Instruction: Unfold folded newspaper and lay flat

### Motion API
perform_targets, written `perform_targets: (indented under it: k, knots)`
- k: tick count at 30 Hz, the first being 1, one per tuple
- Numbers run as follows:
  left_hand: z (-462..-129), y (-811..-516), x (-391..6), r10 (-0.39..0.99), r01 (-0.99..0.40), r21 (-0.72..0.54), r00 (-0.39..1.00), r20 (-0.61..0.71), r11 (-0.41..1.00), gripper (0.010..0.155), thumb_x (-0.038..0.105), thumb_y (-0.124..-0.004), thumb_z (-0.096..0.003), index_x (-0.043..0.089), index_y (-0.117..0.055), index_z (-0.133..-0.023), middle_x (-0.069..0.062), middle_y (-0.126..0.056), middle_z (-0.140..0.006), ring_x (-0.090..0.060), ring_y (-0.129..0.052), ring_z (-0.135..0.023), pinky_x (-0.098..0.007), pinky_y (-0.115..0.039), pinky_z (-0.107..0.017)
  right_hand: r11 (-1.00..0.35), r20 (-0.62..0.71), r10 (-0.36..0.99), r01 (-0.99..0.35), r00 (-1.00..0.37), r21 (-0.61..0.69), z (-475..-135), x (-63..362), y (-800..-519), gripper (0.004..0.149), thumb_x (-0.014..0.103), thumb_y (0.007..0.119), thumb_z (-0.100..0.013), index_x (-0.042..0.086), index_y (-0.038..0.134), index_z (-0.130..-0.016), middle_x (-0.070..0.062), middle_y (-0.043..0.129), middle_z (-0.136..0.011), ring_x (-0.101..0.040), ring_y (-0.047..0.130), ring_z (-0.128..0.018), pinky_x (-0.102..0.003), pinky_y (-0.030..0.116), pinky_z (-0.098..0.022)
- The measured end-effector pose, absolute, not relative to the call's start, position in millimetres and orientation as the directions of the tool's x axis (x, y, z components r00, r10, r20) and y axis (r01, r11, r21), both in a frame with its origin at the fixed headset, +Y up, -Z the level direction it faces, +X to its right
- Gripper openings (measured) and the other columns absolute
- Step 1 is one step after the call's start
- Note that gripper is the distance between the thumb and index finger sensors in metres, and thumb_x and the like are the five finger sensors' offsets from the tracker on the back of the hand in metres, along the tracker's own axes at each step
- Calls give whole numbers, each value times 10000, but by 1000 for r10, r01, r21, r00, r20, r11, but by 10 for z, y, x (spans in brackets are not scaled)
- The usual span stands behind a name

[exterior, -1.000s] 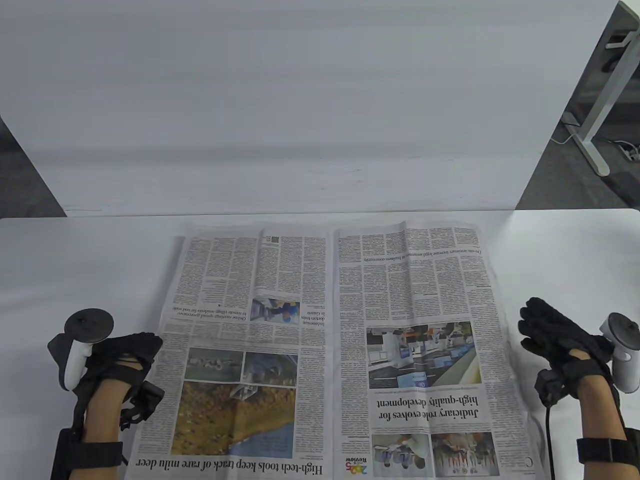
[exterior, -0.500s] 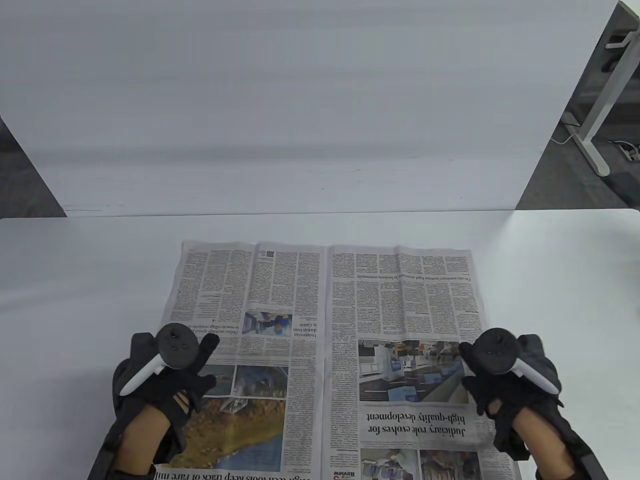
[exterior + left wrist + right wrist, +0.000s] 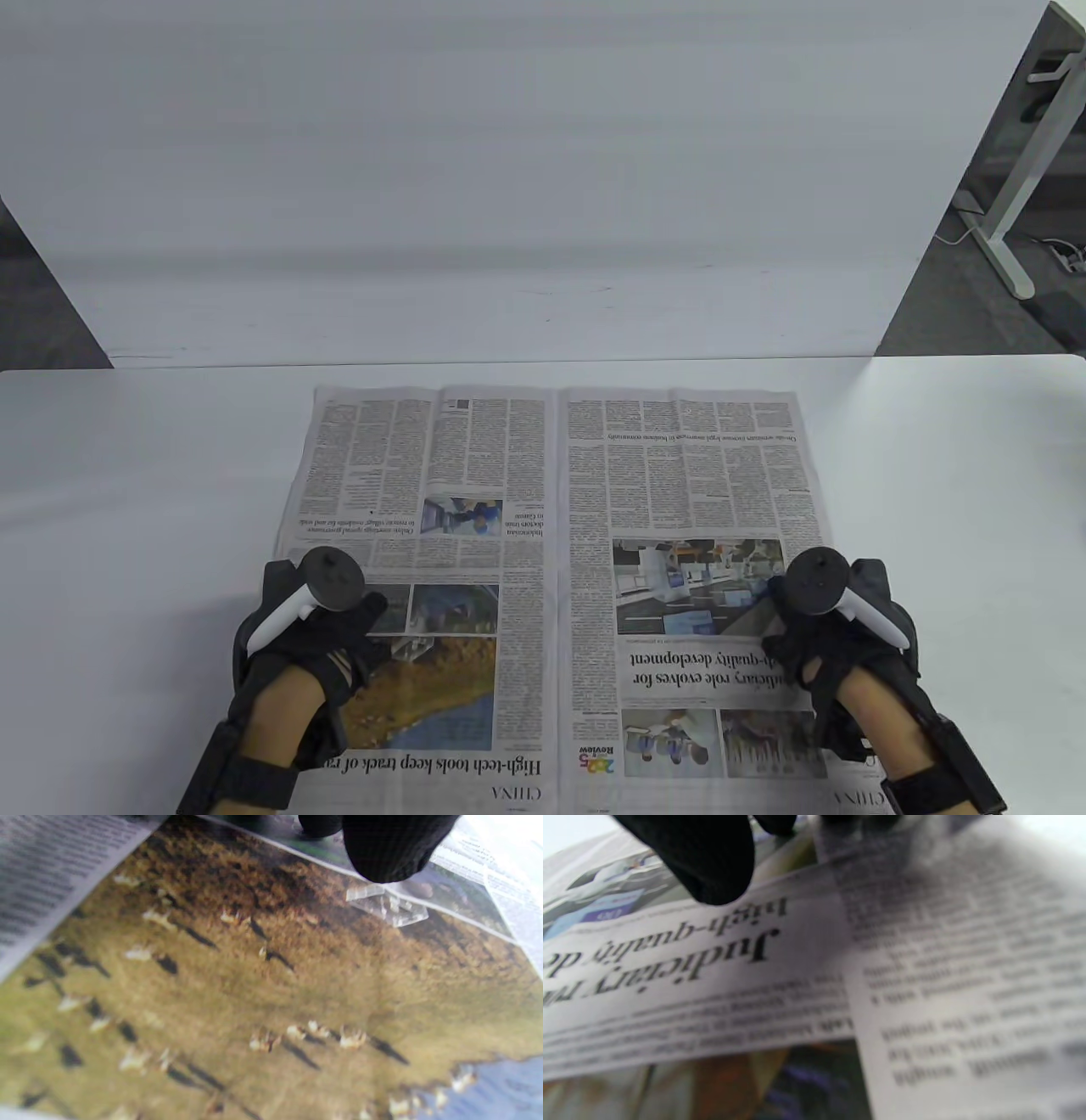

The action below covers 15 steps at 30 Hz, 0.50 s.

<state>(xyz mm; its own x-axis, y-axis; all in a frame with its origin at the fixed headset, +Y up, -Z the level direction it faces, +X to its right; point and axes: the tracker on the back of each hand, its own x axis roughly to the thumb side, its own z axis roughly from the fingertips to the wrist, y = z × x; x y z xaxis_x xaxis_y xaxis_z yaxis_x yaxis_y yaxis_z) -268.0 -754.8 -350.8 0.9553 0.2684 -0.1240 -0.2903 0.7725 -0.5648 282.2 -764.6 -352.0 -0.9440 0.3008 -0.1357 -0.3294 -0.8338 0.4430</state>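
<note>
The newspaper (image 3: 556, 509) lies opened out as a two-page spread on the white table (image 3: 127, 475), its headlines upside down to me. My left hand (image 3: 318, 632) rests palm down on the left page, over the brown landscape photo (image 3: 254, 984). A gloved fingertip (image 3: 390, 849) touches the paper there. My right hand (image 3: 827, 645) rests palm down on the right page near its right edge, beside the "Judiciary" headline (image 3: 683, 955). A gloved fingertip (image 3: 704, 861) touches the paper there too. The trackers hide most of my fingers in the table view.
A tall white panel (image 3: 509, 212) stands behind the table's far edge. A white desk leg (image 3: 1010, 212) and cables stand on the floor at the far right. Bare table lies on both sides of the paper.
Both hands came from beside the paper onto its pages. The whole spread then slid away from me, and the "CHINA" page headers now show at the near edge.
</note>
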Motion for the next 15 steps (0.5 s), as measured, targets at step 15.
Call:
perform_targets:
  k: [15]
  knots:
    - [-3672, -7601, -2608, 250, -275, -505, 961, -120, 818, 737, 440, -783, -474, 326, -382, -1082, -125, -176, -1147, -534, -134, -1034, -671, -365, -710, -802, -277, 335, -426, -901, 419, -3857, 3099, -7689, 757, 360, 837, -461, 276, 384, -1061, -77, 192, -1152, -494, 84, -995, -740, 208, -653]
